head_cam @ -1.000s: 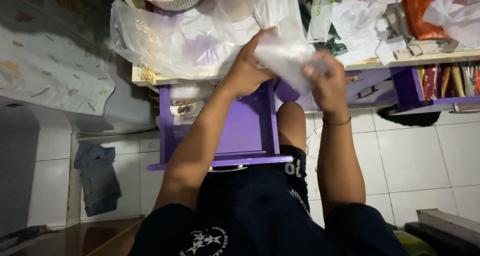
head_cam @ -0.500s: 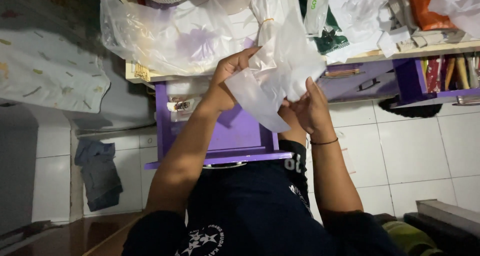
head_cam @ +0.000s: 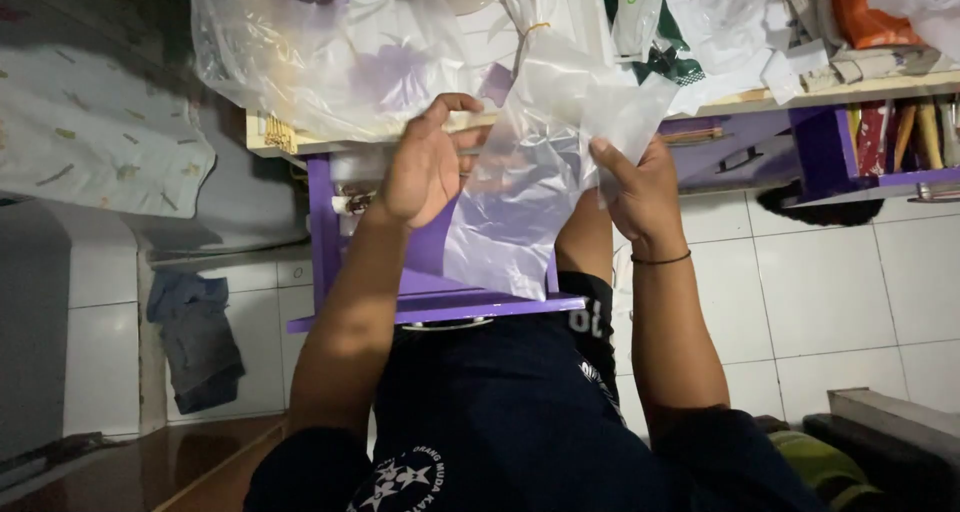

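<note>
Hands worked together: left hand [head_cam: 425, 167] and right hand [head_cam: 640, 187] each had fingers pinching a side of the clear plastic bag [head_cam: 530, 187], stretched out above the purple counter [head_cam: 440, 297], apparently to open it.

clear plastic bag [head_cam: 520, 192], purple table [head_cam: 440, 302], white floor tiles [head_cam: 830, 292]

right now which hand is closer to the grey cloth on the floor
Left. The left hand grips the clear plastic bag on the side toward the grey cloth, up and across from it. The right hand holds the bag's far edge, further away.
</note>
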